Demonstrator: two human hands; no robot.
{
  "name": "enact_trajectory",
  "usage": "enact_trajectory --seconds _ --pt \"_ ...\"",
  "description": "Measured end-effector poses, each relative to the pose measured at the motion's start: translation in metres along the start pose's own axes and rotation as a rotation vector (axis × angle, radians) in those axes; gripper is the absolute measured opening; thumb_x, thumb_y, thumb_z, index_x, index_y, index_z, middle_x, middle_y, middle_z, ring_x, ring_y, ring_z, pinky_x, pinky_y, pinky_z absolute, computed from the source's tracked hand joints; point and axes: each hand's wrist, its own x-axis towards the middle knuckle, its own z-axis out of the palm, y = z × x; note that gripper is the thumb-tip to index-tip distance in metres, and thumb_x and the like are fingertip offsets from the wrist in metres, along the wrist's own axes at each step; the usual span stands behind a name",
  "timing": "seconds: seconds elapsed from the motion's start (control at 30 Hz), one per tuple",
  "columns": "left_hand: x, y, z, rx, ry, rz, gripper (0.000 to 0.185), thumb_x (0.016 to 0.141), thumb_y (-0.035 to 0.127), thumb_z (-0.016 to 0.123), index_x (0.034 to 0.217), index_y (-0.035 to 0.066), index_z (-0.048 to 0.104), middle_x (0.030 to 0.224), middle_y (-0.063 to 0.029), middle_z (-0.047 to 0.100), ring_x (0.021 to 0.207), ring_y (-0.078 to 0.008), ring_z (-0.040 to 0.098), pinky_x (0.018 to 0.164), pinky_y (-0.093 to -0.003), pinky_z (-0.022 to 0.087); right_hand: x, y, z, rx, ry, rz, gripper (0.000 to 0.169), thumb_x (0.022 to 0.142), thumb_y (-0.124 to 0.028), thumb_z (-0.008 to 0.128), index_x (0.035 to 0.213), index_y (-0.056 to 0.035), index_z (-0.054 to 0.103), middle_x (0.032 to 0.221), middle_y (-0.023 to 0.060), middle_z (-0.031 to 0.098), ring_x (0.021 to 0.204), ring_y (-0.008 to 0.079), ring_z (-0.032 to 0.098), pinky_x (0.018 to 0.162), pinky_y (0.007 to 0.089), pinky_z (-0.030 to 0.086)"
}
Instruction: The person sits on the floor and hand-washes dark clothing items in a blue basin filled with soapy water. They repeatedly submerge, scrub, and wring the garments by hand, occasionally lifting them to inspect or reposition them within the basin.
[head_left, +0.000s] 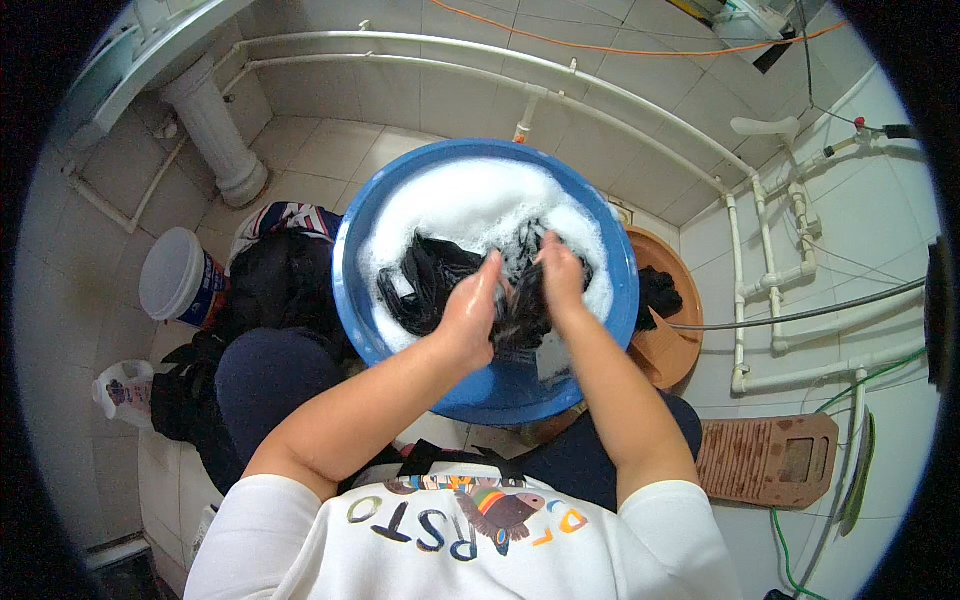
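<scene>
A round blue plastic basin (350, 330) full of white suds (457, 191) stands in front of me. Wet black cloth (439, 281), with a small white tag at its left side, lies in the foam. Both hands are over the basin. My left hand (474, 307) is at the middle, thumb up, against the cloth. A little to its right, my right hand (561, 274) is at the cloth too, its fingers pointing away from me. Both are slightly blurred, and their palms and some fingers are hidden, so their grip does not show.
Dark clothes (277, 285) are piled left of the basin, beside a white lidded bucket (171, 276) and a white plastic jug (124, 391). At right are an orange-brown basin (686, 330) holding black cloth and a brown washboard (750, 457). White pipes (739, 285) run along the tiled walls.
</scene>
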Motion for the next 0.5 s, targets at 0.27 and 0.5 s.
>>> enact_trajectory --seconds 0.27,0.5 --pt "0.066 -0.01 -0.048 0.502 0.077 0.592 0.075 0.074 0.028 0.068 0.135 0.017 0.024 0.127 -0.0276 0.03 0.109 -0.039 0.045 0.092 -0.0451 0.038 0.022 0.039 -0.038 -0.643 -0.302 -0.254 0.056 0.078 -0.045 0.057 0.127 -0.0204 0.043 0.134 0.0164 0.031 0.126 0.0339 0.026 0.103 0.0446 0.021" --pt "0.083 -0.023 -0.042 1.788 0.041 0.37 0.065 0.083 0.043 0.051 0.137 0.016 0.025 0.139 -0.0189 0.025 0.131 -0.0351 0.018 0.1 -0.0446 0.031 0.019 0.07 -0.029 -1.001 -0.527 0.113 0.061 0.084 -0.046 0.049 0.137 -0.0296 0.023 0.145 0.0122 0.009 0.129 0.0424 0.015 0.103 0.0478 0.022"
